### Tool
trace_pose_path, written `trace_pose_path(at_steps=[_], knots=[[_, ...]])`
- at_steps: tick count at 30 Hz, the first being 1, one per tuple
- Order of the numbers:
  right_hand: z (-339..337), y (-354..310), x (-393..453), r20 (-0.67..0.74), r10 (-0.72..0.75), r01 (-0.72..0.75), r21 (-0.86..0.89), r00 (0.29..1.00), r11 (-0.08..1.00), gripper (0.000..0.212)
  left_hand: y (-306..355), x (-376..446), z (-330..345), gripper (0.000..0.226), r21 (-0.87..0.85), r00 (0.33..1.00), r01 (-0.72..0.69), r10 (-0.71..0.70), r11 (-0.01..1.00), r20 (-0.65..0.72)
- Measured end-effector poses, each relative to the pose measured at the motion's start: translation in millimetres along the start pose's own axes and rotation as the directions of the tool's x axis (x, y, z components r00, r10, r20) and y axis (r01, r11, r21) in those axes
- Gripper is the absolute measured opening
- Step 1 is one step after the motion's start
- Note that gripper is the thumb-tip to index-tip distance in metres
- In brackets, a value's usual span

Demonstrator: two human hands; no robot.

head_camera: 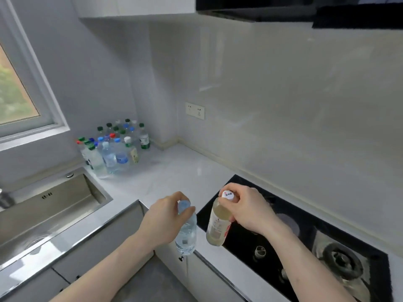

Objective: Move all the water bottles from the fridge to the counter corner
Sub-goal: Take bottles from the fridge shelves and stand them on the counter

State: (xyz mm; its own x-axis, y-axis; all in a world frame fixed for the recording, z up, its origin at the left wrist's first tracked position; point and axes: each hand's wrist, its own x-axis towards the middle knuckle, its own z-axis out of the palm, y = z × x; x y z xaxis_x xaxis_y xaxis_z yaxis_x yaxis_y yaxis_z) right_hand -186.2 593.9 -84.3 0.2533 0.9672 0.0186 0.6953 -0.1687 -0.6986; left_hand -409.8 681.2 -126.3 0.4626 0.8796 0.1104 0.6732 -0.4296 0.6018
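My left hand [166, 211] grips a clear water bottle [186, 234] with a pale blue cap by its neck; the bottle hangs over the counter's front edge. My right hand [246, 207] pinches the white-capped neck of a yellowish bottle [218, 225] with a red and white label, held above the left edge of the stove. Both bottles are in the air, close side by side. In the far counter corner stands a cluster of several bottles [113, 144] with green, blue, red and white caps.
A steel sink [50, 203] lies at the left under a window. A black glass gas stove [305, 236] with a burner fills the right of the white counter [174, 171]. A wall socket [194, 110] sits above the counter; cabinets and a hood hang overhead.
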Motion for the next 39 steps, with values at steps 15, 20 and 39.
trace_pose_path(at_steps=[15,20,39], knots=[[44,-39,189,0.23,-0.209,0.216,-0.005,0.95,0.976,0.007,-69,82,-42,0.021,0.006,0.941,0.275,-0.268,0.961,-0.208],[76,-65,237,0.269,-0.218,0.217,0.035,0.938,0.976,0.007,-109,116,-67,0.022,0.042,0.933,0.309,-0.294,0.95,-0.209],[186,-139,387,0.145,-0.092,0.089,0.022,0.985,0.996,0.006,-265,263,-151,0.028,0.264,0.979,0.201,-0.198,0.943,-0.036]])
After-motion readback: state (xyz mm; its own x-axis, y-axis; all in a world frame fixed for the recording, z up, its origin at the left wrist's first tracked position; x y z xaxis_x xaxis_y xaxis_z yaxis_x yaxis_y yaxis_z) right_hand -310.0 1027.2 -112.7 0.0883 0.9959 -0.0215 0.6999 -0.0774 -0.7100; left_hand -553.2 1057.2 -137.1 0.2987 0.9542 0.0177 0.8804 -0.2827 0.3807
